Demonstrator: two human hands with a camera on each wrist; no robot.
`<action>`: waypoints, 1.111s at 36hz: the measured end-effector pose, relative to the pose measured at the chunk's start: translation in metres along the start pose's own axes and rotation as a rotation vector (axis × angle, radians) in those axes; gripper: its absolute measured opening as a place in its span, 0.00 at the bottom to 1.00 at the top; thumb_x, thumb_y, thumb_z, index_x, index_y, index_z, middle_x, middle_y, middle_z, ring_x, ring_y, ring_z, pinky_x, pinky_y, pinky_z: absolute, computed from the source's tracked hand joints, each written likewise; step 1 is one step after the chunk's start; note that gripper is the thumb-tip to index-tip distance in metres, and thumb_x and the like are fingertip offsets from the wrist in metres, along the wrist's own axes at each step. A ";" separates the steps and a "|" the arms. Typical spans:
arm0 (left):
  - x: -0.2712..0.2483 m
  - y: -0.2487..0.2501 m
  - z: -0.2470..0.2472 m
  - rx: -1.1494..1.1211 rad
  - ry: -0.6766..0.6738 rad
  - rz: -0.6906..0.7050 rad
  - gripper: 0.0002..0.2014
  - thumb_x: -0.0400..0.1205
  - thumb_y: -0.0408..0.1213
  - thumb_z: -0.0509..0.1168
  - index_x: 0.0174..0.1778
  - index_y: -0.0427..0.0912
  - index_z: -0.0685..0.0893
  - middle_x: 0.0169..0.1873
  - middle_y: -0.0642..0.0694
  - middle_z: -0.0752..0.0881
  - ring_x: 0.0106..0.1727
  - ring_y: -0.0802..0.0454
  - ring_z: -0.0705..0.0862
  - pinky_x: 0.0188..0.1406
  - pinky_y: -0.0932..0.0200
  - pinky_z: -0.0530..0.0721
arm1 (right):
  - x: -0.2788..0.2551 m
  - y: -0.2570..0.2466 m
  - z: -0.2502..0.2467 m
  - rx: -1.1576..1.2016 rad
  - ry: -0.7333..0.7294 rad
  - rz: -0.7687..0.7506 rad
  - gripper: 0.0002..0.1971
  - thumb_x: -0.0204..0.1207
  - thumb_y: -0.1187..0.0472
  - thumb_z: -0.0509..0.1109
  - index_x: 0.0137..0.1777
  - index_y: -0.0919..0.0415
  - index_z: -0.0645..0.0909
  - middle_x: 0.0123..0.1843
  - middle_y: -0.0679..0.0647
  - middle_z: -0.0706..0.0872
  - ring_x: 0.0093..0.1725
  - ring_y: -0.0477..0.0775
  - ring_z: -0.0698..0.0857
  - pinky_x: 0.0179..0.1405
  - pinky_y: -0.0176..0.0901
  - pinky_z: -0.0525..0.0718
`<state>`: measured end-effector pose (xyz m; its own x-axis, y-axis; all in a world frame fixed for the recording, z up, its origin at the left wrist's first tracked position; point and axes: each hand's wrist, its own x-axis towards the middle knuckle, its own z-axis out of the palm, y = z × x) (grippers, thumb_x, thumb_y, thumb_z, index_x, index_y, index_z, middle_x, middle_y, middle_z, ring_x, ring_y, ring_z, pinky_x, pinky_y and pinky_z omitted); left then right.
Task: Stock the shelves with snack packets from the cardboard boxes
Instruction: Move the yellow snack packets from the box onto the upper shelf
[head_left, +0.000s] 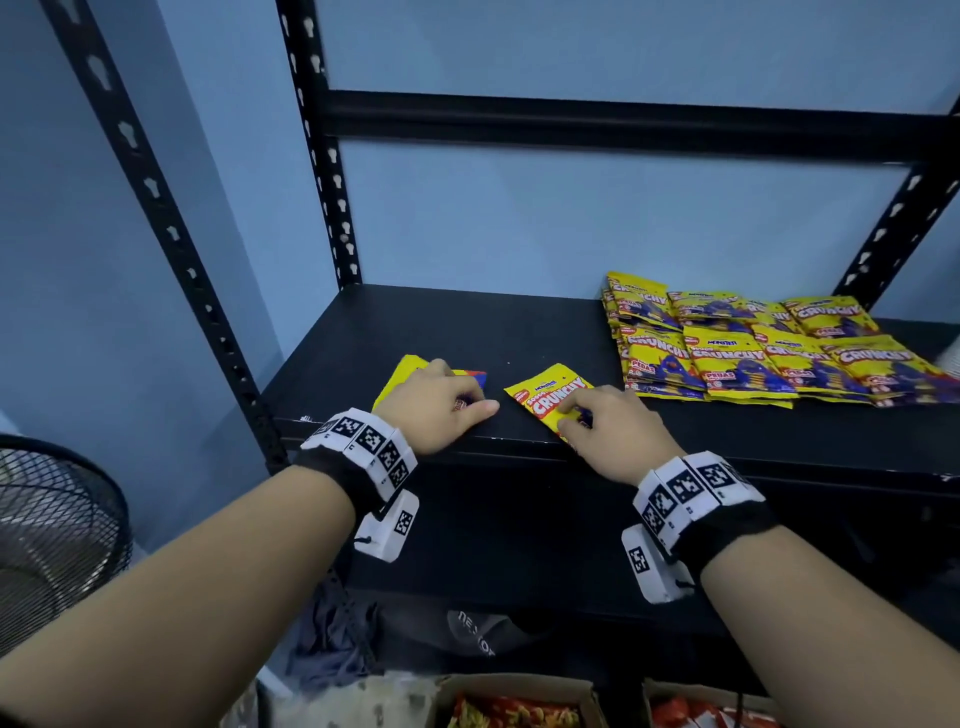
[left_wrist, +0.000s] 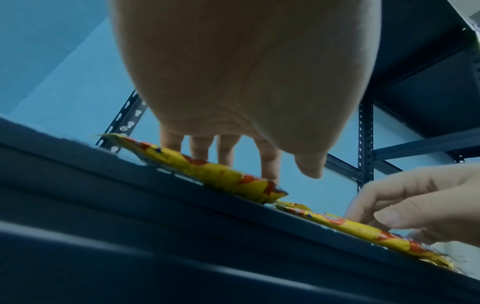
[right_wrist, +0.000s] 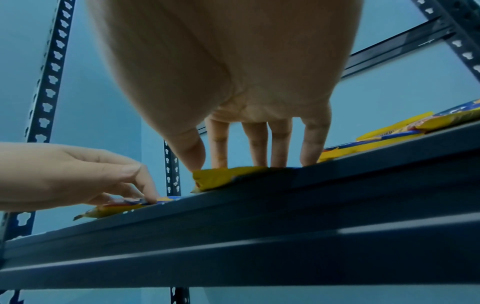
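Note:
Two yellow "Crunchy" snack packets lie flat near the front edge of the black shelf. My left hand rests its fingertips on the left packet, and its thumb hangs free beside it. My right hand presses straight fingers onto the right packet, with its thumb touching the packet's near corner. In the left wrist view both packets show edge-on, the left packet and the right packet. Neither packet is lifted.
Several rows of the same yellow packets lie overlapped at the shelf's right. Two cardboard boxes with red packets stand on the floor below. A black fan stands at left. Slotted uprights and a crossbeam frame the shelf.

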<state>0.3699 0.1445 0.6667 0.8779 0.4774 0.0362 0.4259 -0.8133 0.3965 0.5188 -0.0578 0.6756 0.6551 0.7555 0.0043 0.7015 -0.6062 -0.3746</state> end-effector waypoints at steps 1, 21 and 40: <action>-0.001 -0.002 0.000 -0.032 0.007 0.024 0.15 0.85 0.62 0.63 0.54 0.57 0.89 0.56 0.50 0.78 0.62 0.53 0.79 0.65 0.53 0.78 | 0.000 -0.001 0.001 -0.019 -0.002 0.000 0.13 0.85 0.46 0.63 0.66 0.41 0.82 0.67 0.50 0.80 0.70 0.58 0.73 0.69 0.63 0.72; -0.007 -0.015 -0.009 0.200 0.003 -0.037 0.25 0.85 0.61 0.61 0.78 0.61 0.77 0.71 0.51 0.76 0.77 0.46 0.70 0.78 0.41 0.67 | 0.009 -0.020 0.014 -0.110 -0.057 -0.008 0.24 0.86 0.35 0.57 0.82 0.32 0.69 0.77 0.52 0.70 0.78 0.59 0.66 0.75 0.65 0.65; -0.018 -0.038 -0.026 0.103 0.133 -0.170 0.38 0.75 0.71 0.69 0.75 0.51 0.77 0.63 0.50 0.80 0.67 0.49 0.78 0.64 0.44 0.83 | 0.017 -0.023 0.006 -0.110 0.065 0.195 0.45 0.73 0.21 0.61 0.74 0.59 0.74 0.69 0.59 0.78 0.69 0.63 0.79 0.59 0.59 0.84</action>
<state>0.3320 0.1752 0.6747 0.7582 0.6443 0.1002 0.5911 -0.7440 0.3115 0.5117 -0.0294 0.6785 0.7954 0.6061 0.0031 0.5842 -0.7652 -0.2706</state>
